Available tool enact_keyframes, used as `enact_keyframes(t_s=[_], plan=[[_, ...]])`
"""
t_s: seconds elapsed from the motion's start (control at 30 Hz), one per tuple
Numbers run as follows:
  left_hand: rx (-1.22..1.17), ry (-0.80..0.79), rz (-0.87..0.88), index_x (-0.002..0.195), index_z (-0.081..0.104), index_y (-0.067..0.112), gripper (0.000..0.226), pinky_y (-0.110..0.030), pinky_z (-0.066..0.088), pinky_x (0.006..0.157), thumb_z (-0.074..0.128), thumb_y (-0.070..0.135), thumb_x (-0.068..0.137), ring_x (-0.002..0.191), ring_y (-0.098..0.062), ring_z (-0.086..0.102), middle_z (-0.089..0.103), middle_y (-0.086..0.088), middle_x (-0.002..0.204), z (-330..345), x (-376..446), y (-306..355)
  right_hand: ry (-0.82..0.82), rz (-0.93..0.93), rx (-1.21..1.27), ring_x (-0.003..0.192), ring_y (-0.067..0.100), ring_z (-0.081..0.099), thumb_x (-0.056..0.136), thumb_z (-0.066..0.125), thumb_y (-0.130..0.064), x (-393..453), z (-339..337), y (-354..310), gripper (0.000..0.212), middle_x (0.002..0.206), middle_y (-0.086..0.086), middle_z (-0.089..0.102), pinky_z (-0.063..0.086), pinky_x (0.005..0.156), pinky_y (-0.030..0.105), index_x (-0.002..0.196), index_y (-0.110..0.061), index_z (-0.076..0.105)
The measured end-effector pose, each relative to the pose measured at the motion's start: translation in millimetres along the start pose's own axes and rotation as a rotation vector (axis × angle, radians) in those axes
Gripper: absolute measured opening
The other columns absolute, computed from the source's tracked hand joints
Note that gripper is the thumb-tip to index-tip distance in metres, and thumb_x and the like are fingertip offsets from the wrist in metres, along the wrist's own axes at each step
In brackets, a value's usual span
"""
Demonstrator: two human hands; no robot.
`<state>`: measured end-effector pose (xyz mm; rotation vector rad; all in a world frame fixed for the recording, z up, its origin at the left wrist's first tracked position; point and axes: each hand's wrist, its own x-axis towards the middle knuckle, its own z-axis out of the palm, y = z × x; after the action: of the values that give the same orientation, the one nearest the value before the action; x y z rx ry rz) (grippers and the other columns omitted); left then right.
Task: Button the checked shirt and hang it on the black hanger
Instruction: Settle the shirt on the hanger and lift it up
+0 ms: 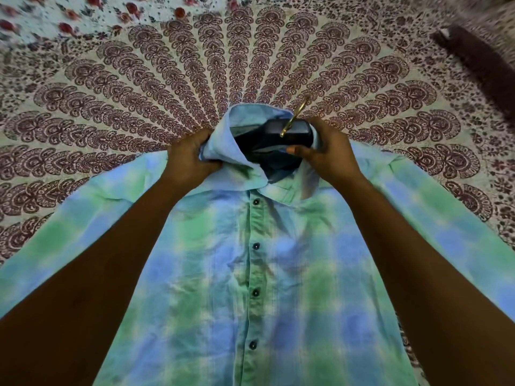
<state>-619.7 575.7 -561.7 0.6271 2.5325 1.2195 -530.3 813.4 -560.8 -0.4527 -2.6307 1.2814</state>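
Observation:
The blue and green checked shirt [278, 274] lies front up on the bed, its placket buttoned with several dark buttons. The black hanger [287, 130] sits inside the open collar, and its brass hook [296, 114] sticks out past the neck. My left hand [189, 157] is closed on the left side of the collar and pulls it aside. My right hand [326, 154] grips the right side of the collar beside the hanger's neck, thumb pressing on the dark hanger. Most of the hanger is hidden under the cloth.
A bedsheet [250, 65] printed with maroon paisley fans covers the whole surface. A dark brown cloth item [479, 65] lies at the far right. A floral fabric [69, 18] runs along the far left edge.

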Motion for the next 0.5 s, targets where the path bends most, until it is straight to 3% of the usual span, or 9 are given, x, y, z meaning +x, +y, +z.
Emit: enact_keyframes(t_s=[0.07, 0.13, 0.2, 0.27, 0.33, 0.4, 0.5], plan=[[-0.116, -0.091, -0.125, 0.112, 0.059, 0.015, 0.040, -0.028, 0.047, 0.075, 0.058, 0.018, 0.072, 0.082, -0.016, 0.060, 0.063, -0.006, 0.096, -2.9, 1.3, 10.7, 0.032, -0.020, 0.025, 0.100, 0.027, 0.060, 0.075, 0.075, -0.017, -7.1, 2.9, 1.7, 0.043, 0.109, 0.012, 0.066, 0.047, 0.084, 0.040, 0.114, -0.011, 0.058], [-0.217, -0.080, -0.239, 0.105, 0.061, 0.018, 0.035, -0.020, 0.046, 0.064, 0.043, -0.003, 0.084, 0.068, -0.005, 0.056, 0.063, 0.002, 0.083, -7.0, 9.7, 25.6, 0.045, -0.036, 0.035, 0.094, 0.025, 0.059, 0.074, 0.075, -0.015, -12.6, 5.6, 3.2, 0.041, 0.106, 0.011, 0.066, 0.046, 0.080, 0.036, 0.112, -0.010, 0.059], [-0.366, -0.014, -0.329, 0.091, 0.065, 0.023, 0.034, -0.024, 0.047, 0.075, 0.039, 0.000, 0.088, 0.077, -0.010, 0.058, 0.067, 0.008, 0.079, -13.1, 22.6, 44.5, 0.054, -0.055, 0.039, 0.089, 0.021, 0.057, 0.073, 0.075, -0.014, -18.0, 7.6, 3.8, 0.041, 0.101, 0.005, 0.065, 0.043, 0.075, 0.029, 0.111, -0.009, 0.060], [-0.417, -0.022, -0.259, 0.095, 0.064, 0.028, 0.024, -0.025, 0.041, 0.090, 0.043, 0.017, 0.091, 0.095, -0.012, 0.059, 0.067, 0.005, 0.096, -15.0, 32.4, 61.0, 0.059, -0.082, 0.026, 0.090, 0.025, 0.058, 0.072, 0.075, -0.016, -22.8, 10.4, 4.8, 0.042, 0.099, 0.004, 0.064, 0.043, 0.077, 0.032, 0.110, -0.008, 0.062], [-0.267, -0.128, -0.102, 0.112, 0.060, 0.026, 0.023, -0.015, 0.041, 0.084, 0.046, 0.026, 0.094, 0.097, -0.003, 0.057, 0.064, 0.002, 0.111, -11.1, 39.9, 70.1, 0.059, -0.089, -0.006, 0.094, 0.030, 0.059, 0.071, 0.076, -0.018, -27.5, 13.1, 4.9, 0.043, 0.101, 0.010, 0.066, 0.044, 0.080, 0.038, 0.110, -0.007, 0.061], [-0.082, -0.278, -0.019, 0.121, 0.055, 0.025, 0.032, -0.015, 0.038, 0.079, 0.056, 0.033, 0.090, 0.097, -0.003, 0.056, 0.061, 0.003, 0.111, -2.5, 47.4, 76.6, 0.062, -0.101, -0.011, 0.096, 0.030, 0.058, 0.071, 0.075, -0.020, -31.1, 14.3, 4.3, 0.047, 0.102, 0.010, 0.066, 0.043, 0.081, 0.037, 0.113, -0.005, 0.060], [0.132, -0.452, 0.011, 0.114, 0.061, 0.019, 0.033, -0.020, 0.043, 0.080, 0.066, 0.030, 0.083, 0.095, -0.010, 0.059, 0.064, 0.001, 0.102, 13.4, 58.8, 81.7, 0.051, -0.112, -0.020, 0.102, 0.032, 0.057, 0.070, 0.070, -0.026, -33.7, 14.8, 5.8, 0.060, 0.112, 0.012, 0.065, 0.043, 0.087, 0.042, 0.124, -0.008, 0.055]])
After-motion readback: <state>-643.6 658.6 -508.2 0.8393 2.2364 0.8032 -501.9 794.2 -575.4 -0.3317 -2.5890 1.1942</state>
